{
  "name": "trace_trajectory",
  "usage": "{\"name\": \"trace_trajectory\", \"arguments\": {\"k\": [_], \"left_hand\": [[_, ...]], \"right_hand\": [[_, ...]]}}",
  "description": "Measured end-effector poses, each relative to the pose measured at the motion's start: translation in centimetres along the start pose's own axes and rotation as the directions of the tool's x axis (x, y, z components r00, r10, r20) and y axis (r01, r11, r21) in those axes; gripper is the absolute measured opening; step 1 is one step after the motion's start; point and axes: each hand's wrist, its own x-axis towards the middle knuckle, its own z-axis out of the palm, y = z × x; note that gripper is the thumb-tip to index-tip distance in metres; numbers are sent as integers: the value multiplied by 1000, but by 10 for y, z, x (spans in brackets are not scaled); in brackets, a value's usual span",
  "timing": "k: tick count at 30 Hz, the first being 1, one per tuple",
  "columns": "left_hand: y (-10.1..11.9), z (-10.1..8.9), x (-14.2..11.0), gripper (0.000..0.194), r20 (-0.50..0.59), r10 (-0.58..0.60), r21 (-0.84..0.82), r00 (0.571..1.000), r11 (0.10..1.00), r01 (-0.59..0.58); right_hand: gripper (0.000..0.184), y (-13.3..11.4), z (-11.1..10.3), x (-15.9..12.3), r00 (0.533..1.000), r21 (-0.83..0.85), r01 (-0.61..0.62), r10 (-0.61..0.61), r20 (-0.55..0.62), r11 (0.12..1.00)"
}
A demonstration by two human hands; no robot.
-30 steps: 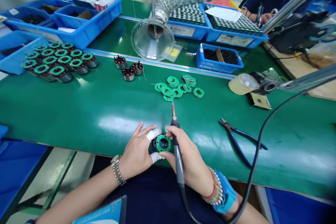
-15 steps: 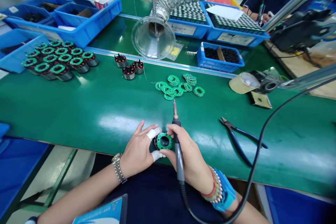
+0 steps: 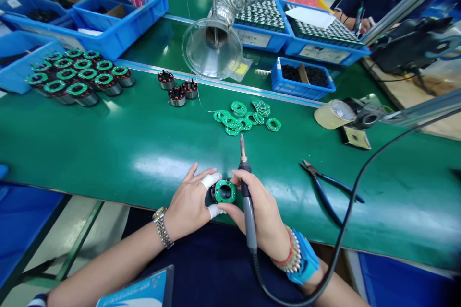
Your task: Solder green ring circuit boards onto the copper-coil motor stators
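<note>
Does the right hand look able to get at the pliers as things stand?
Probably not while the right hand holds the soldering iron; its cable also passes in front of the pliers.

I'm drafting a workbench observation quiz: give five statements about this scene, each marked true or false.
1. The right hand holds a soldering iron. True.
2. The left hand holds a board-topped core. True.
3. The pliers are in the left hand. False: the pliers lie on the table.
4. Three cores without boards stand apart from the larger cluster. True.
5. The loose green boards are in a blue bin. False: the loose green boards lie on the table.
</note>
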Motion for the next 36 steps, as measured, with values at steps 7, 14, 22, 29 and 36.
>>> {"name": "trace_trajectory", "arguments": {"k": [7,14,22,29,36], "left_hand": [[-2,3,-2,53,-25,13,5,1000,1000,-13],[-2,2,-1,50,-24,35,-13,999,999,-36],[-3,5,-1,49,-65,55,-14,996,998,-56],[-2,5,-1,49,-55,50,-5,997,999,-50],[-1,3,0,48,-47,40,-11,998,999,-41]], "right_hand": [[51,-5,0,1,1000,-42,5,-6,-14,999],[54,-6,1,-2,1000,-117,-24,23,-9,993],[49,-7,-1,-3,999,-134,14,-20,-38,991],[44,-13,-2,-2,1000,-142,6,-9,-21,990],[39,-14,0,-3,999,-177,9,-17,-43,984]]}}
